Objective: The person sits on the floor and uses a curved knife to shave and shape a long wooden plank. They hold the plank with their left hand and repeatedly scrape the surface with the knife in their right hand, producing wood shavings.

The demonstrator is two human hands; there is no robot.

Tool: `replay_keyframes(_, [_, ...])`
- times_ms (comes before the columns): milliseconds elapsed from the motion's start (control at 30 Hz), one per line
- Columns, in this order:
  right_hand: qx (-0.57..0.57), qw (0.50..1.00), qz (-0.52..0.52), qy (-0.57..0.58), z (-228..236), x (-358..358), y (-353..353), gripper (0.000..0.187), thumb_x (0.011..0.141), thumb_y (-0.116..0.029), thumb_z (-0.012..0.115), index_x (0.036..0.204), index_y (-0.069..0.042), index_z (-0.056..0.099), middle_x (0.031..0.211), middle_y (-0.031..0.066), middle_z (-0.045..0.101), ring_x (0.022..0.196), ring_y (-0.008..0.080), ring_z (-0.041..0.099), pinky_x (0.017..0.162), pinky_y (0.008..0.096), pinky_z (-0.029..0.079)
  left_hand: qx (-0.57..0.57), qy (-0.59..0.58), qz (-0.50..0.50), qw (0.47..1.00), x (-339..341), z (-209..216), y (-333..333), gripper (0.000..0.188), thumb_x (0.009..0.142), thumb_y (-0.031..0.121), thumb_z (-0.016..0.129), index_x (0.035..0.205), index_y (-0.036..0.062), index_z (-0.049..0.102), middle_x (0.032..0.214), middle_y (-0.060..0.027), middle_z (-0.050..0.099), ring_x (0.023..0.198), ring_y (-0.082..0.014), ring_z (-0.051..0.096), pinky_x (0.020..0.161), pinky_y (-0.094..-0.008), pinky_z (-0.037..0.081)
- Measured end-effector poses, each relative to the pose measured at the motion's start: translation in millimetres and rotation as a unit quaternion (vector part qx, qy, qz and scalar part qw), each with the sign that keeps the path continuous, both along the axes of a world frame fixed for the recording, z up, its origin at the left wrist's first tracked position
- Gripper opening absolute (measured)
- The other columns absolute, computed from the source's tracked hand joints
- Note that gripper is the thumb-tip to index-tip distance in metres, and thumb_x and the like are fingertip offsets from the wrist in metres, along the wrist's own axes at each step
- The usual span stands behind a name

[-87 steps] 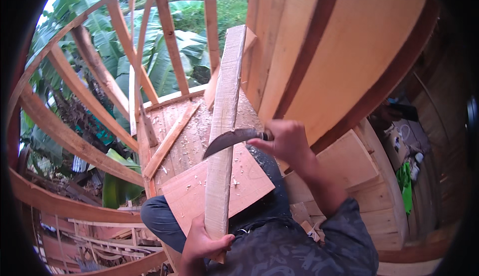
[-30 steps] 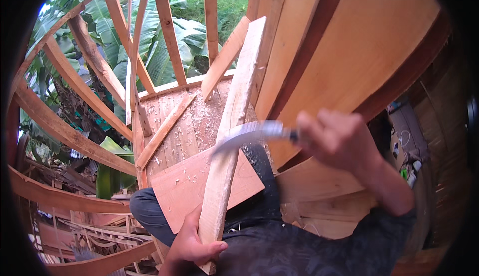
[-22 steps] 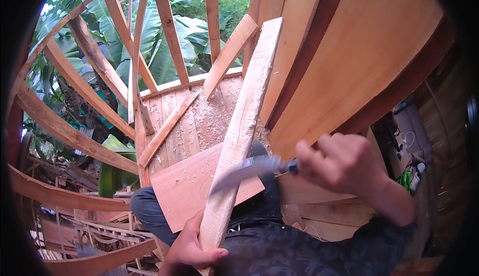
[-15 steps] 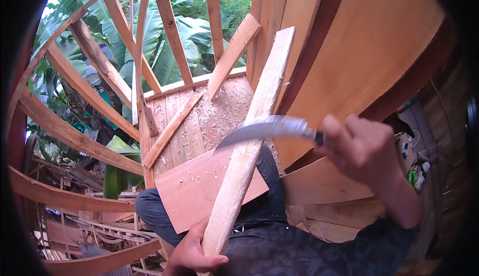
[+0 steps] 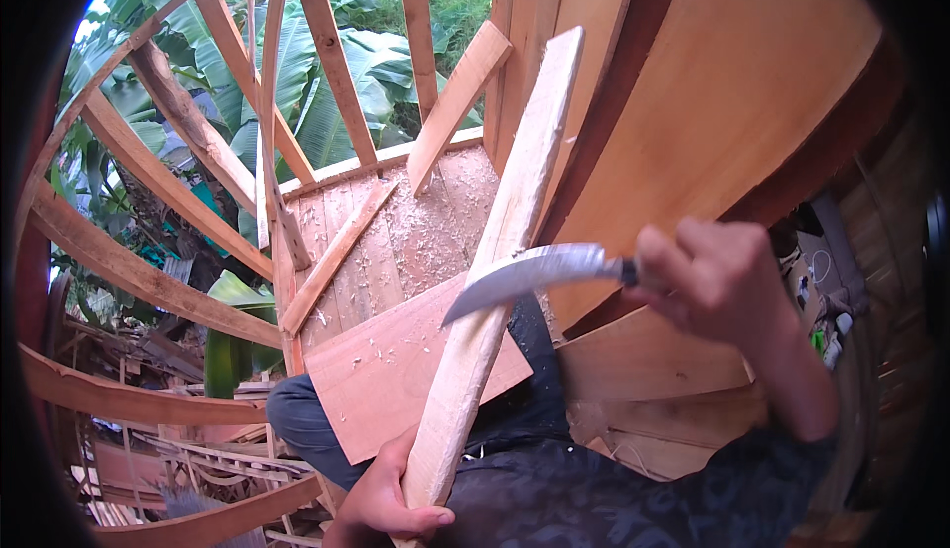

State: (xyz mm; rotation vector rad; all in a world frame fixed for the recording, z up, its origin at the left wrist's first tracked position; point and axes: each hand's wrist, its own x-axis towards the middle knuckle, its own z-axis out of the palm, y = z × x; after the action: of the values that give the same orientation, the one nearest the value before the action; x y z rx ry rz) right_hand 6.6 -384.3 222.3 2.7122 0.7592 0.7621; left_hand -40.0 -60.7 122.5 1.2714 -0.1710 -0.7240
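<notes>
My left hand (image 5: pixel 398 494) is closed around the near end of a long pale wooden plank (image 5: pixel 465 375), which slants up and away from me toward the far right. In my right hand (image 5: pixel 705 276) is the dark handle of a machete (image 5: pixel 534 276) with a broad curved blade. The blade lies crosswise over the middle of the plank, its tip pointing left. Whether its edge touches the wood I cannot tell. Beneath the plank, a flat reddish board (image 5: pixel 381 380) rests across my legs.
Wood shavings litter the board floor (image 5: pixel 445 197) ahead. A loose stick (image 5: pixel 341 256) and a short leaning plank (image 5: pixel 460 102) stand there. Upright slats (image 5: pixel 336 63) fence the left and far sides, with banana leaves beyond. A wooden panel wall (image 5: pixel 732 102) rises on the right.
My right hand has moved the machete slightly down and to the right along the plank, and the blade is tilted more. The plank's far end has risen a little in view. My left hand keeps its grip.
</notes>
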Motion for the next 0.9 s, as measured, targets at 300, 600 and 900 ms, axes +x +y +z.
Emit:
replay_keyframes(300, [-0.027,0.998,0.057,0.005,1,-11,9,0.025,0.08,-0.037,0.063,0.081,-0.014,0.053,0.054,-0.0014,0.035,0.039,0.0113,0.043,0.035,0.027,0.033,0.018,0.015,-0.01,1.0,4,6,-8,0.079,0.049,0.02,0.08,0.112,-0.006,0.041,0.075,-0.0024,0.051,0.059,-0.0086,0.05,0.052,-0.0203,0.037])
replay_keyframes(600, [-0.016,1.0,-0.006,-0.007,2,0,2,0.029,0.079,-0.041,0.063,0.077,-0.014,0.052,0.052,-0.0003,0.038,0.042,0.0135,0.048,0.037,0.028,0.035,-0.008,0.04,-0.006,0.999,2,2,-1,0.078,0.051,0.019,0.08,0.112,-0.0052,0.038,0.067,-0.001,0.047,0.051,-0.0098,0.049,0.047,-0.0219,0.037])
replay_keyframes(900, [-0.03,0.998,-0.056,0.02,-1,-1,3,0.037,0.07,-0.036,0.072,0.093,-0.011,0.056,0.056,0.0013,0.039,0.044,0.0159,0.047,0.039,0.0301,0.034,0.03,0.005,-0.027,0.999,5,0,-6,0.082,0.051,0.025,0.081,0.115,-0.005,0.041,0.084,-0.003,0.05,0.066,-0.0097,0.051,0.057,-0.0223,0.04])
